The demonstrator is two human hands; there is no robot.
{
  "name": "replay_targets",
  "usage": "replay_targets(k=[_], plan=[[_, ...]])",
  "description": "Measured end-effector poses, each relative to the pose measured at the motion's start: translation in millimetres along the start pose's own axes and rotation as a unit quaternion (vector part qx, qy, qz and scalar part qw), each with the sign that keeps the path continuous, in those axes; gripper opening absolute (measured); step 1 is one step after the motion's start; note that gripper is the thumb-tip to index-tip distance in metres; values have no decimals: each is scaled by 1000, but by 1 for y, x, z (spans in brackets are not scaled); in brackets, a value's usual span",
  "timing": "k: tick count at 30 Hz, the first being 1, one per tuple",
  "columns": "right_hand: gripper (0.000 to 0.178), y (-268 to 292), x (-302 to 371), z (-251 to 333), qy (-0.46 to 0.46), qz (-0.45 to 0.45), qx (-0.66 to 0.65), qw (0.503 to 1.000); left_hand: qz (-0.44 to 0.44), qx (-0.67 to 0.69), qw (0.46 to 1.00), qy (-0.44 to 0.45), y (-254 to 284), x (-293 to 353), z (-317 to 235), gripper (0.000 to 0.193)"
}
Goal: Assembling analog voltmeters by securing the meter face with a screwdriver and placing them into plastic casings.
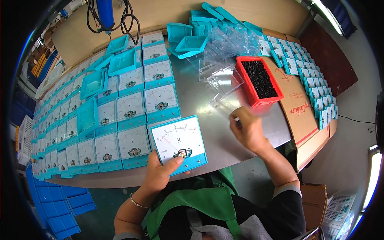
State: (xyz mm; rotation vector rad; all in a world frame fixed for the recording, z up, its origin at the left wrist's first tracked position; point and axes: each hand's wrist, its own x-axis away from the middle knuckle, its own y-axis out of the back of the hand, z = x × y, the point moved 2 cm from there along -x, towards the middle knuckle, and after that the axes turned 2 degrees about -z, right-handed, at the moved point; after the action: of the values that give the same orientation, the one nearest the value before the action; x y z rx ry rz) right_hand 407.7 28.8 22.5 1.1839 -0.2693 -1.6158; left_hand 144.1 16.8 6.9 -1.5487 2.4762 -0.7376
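Note:
My left hand point(162, 166) grips a panel meter point(179, 138) by its lower edge, the thumb lying near the bare metal movement. The meter has a white dial with a red needle and a turquoise base, and no clear cover lies over it. My right hand point(249, 130) is raised to the right of the meter, with fingers curled together and slightly blurred. Something small and dark shows at its fingertips, too unclear to name. Beyond that hand lie loose clear plastic covers point(226, 81). Past them stands a red bin point(280, 96) full of small black parts.
Rows of similar meters point(130, 104) cover the table's left side, some with empty turquoise cases point(88, 116) on top. More cases point(192, 44) and a heap of clear covers point(232, 40) are at the back. Stacked meters point(320, 92) stand on cardboard point(294, 102) at right. A blue tool point(105, 14) hangs above.

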Motion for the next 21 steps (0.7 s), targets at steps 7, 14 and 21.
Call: replay_targets(k=[7,14,21], plan=[[13,-1,-59,-24,25,196,24,980,-14,-1,1000,-9,-15,-4,-6,36],[49,-1,-9,-4,-46,252,66,964,-28,-12,1000,-6,-5,2,0,36],[49,10,-10,-18,-19,274,38,961,-41,-4,999,6,-16,-7,2,36]])
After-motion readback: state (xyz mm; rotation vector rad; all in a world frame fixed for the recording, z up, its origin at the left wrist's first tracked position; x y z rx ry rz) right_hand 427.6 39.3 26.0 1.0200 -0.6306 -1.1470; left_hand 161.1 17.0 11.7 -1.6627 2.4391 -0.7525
